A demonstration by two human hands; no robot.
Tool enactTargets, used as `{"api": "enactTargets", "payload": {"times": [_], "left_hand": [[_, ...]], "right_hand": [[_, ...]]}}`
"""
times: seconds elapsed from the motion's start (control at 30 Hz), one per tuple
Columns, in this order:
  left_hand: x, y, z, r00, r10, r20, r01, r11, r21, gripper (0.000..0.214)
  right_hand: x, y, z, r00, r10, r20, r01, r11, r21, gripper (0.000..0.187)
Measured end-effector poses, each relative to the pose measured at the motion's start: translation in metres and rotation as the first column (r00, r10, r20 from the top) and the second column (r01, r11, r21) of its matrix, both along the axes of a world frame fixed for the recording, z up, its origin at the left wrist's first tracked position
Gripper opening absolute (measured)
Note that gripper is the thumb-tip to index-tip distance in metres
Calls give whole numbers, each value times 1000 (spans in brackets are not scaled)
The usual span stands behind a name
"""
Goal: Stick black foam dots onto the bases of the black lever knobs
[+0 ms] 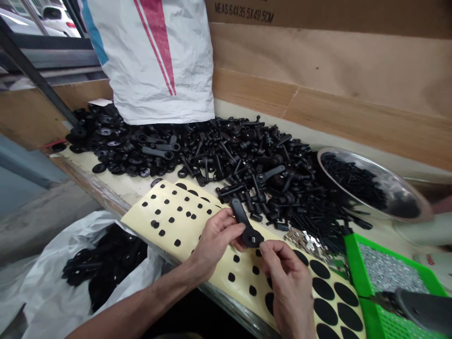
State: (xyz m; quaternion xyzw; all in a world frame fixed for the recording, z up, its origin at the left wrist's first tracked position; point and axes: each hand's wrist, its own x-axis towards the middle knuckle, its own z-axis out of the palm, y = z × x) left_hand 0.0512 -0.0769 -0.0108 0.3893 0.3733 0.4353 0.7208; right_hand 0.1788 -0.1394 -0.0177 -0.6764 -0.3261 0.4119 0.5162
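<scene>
My left hand [215, 240] grips a black plastic lever handle [240, 214] by its arm, with the round head pointing toward my right hand [287, 282]. Finger and thumb of my right hand pinch that round head at its edge. Whether a small sticker lies between them is hidden. Just under both hands lies a cream backing sheet [173, 221] dotted with small black adhesive discs, and larger black discs [335, 301] fill its near right part.
A heap of black lever parts [229, 160] spreads along the bench behind the sheet, below a white woven sack [155, 61]. A steel bowl [370, 186] holds black screws. At right are a green tray [374, 282] of small silver parts and a grey power tool [420, 308]. A white bag [88, 268] of black parts hangs left.
</scene>
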Motion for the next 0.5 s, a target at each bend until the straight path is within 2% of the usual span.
{"api": "enactTargets", "payload": {"times": [0.33,0.5], "left_hand": [[-4,-4,0,1000,8,25,-8,1000,27,18],[-4,-6,1,1000,7,30,-7,1000,9,30]], "right_hand": [[-2,-1,3,999,-3,34,3,1000,14,33],[-2,0,3,998,-6,70,4,1000,24,33]]}}
